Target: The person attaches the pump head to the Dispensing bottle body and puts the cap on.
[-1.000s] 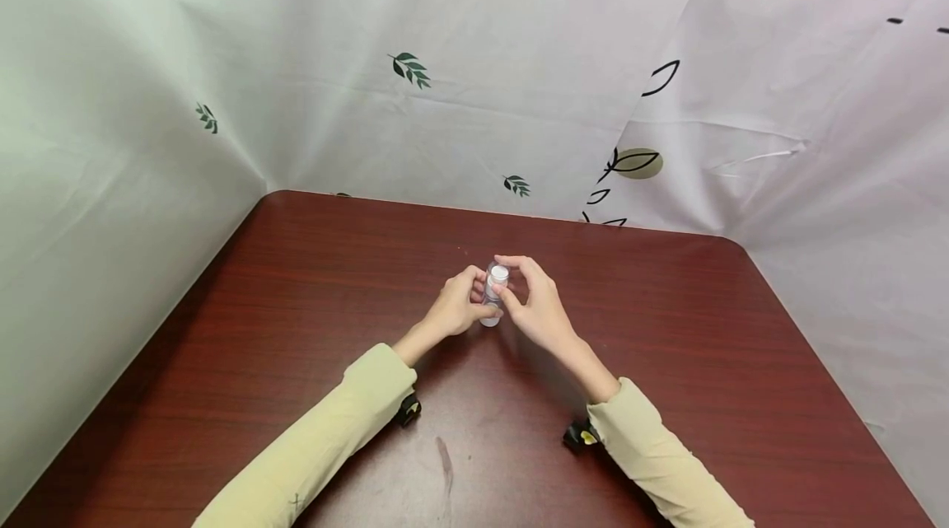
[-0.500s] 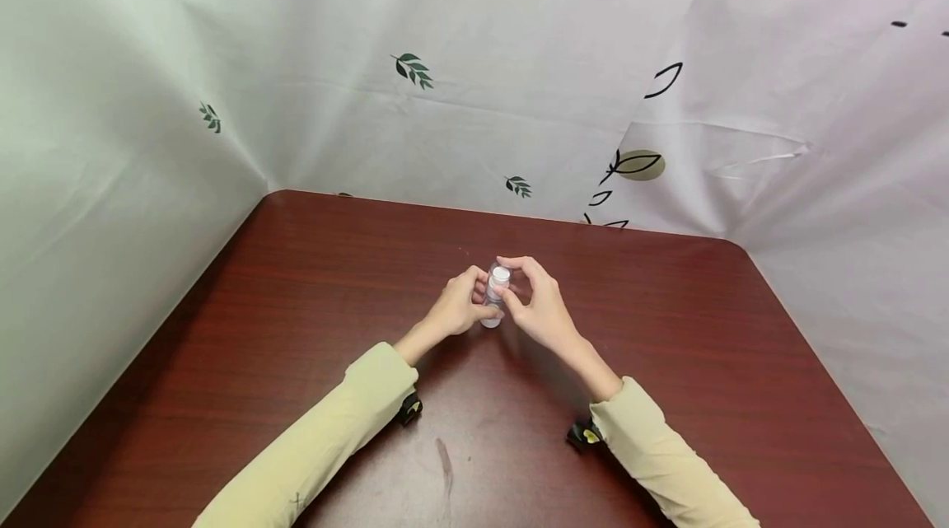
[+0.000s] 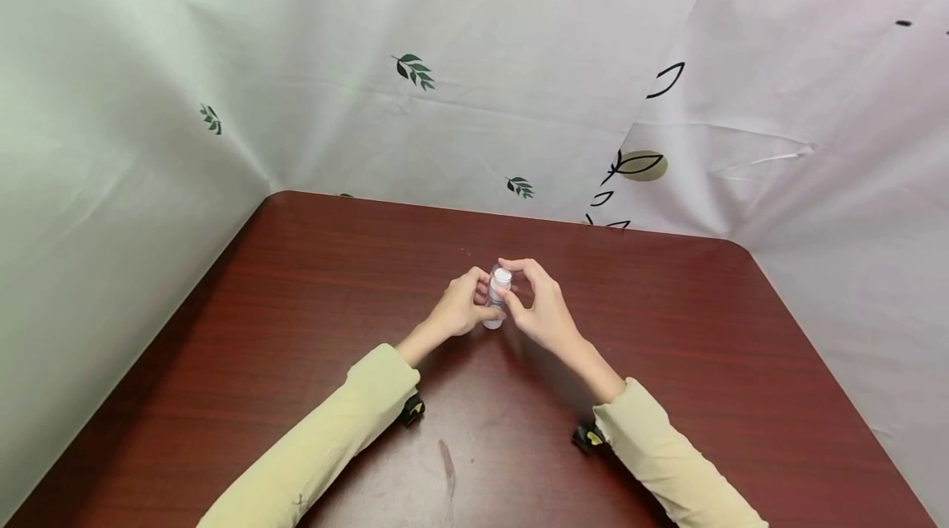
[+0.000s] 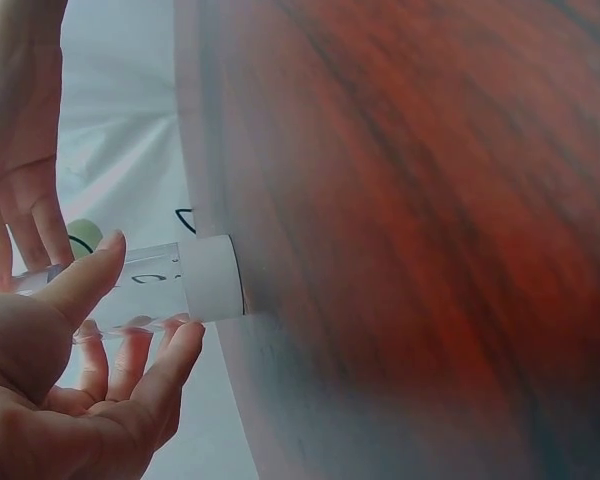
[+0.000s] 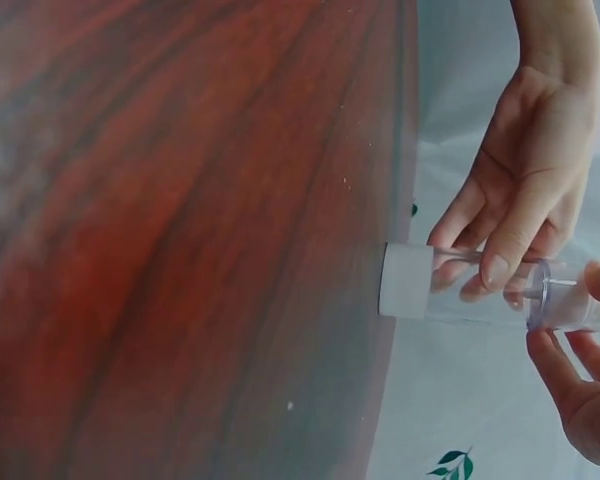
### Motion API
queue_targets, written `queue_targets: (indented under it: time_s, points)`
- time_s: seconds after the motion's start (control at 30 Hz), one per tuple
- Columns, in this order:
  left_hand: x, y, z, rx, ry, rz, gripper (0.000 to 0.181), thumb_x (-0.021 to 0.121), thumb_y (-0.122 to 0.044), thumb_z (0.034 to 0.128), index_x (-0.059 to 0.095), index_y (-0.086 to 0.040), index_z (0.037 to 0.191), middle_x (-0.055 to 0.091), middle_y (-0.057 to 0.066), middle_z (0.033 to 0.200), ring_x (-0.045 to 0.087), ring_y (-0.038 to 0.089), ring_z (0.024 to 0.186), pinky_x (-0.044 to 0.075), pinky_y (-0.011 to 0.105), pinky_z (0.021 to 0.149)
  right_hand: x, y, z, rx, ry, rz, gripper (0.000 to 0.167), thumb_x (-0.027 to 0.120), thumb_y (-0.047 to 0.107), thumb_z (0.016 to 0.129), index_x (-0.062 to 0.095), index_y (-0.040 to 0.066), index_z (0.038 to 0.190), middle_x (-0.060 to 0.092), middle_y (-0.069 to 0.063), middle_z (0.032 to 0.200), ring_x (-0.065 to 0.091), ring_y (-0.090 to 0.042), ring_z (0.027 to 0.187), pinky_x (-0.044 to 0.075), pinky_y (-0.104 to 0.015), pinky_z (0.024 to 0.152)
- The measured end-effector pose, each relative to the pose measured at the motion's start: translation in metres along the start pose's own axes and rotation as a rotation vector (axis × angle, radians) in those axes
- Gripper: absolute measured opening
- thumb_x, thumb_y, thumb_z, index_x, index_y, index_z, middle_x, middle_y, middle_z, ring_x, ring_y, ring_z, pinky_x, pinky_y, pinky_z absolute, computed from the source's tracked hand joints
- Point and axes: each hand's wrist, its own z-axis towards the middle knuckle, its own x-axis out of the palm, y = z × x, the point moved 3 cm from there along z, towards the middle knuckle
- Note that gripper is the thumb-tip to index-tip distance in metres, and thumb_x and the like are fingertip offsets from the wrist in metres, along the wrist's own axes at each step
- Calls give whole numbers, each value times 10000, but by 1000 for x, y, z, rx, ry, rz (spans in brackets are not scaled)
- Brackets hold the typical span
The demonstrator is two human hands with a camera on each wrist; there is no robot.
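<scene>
A slim clear pump bottle (image 3: 500,287) stands upright near the middle of the table, with a see-through cap over its white top. Its white base (image 4: 214,278) points down at the tabletop; whether it touches is hard to tell. My left hand (image 3: 460,307) holds the clear lower body, thumb on one side and fingers on the other. Higher up, my right hand (image 3: 546,312) grips the cap between thumb and fingers. In the right wrist view, the clear cap (image 5: 570,298) sits on the bottle body (image 5: 480,308), partly hidden by fingers.
The dark red wooden table (image 3: 356,264) has rounded far corners. White sheeting (image 3: 474,100) with leaf prints hangs along its back and sides. A dark strapped device (image 3: 588,437) sits under the right sleeve, another (image 3: 412,409) under the left.
</scene>
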Motion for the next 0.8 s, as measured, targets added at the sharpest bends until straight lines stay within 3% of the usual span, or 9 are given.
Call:
queue_targets:
  time_s: [0.23,0.43,0.7,0.8]
  points:
    - [-1,-2,0,7,-17,-2,444,839,-69,709,547,13,1033,645,148,959,671,249,852,562,323,782,0,0,1,18,10,13,333,680,-27,847,575,-12,1163,616,-148,1193,659,-241,975,564,-325,851]
    - [1,0,0,5,-11,-10,443,838,-67,709,542,11,1030,646,150,961,671,248,852,561,326,788,0,0,1,42,14,24,335,677,-66,834,581,-61,1155,631,-210,1185,665,-306,984,562,-409,849]
    - [1,1,1,10,-4,-9,440,834,-60,711,540,18,1029,645,152,954,666,241,844,561,328,781,-6,36,3,48,3,44,290,644,-134,819,574,-140,1100,630,-295,1153,666,-382,972,556,-448,841]
    - [1,1,2,4,-5,-3,439,832,-60,712,542,12,1033,643,143,954,661,234,844,557,323,782,-6,40,3,42,-7,34,285,640,-143,814,574,-138,1091,629,-296,1156,670,-384,964,557,-447,834]
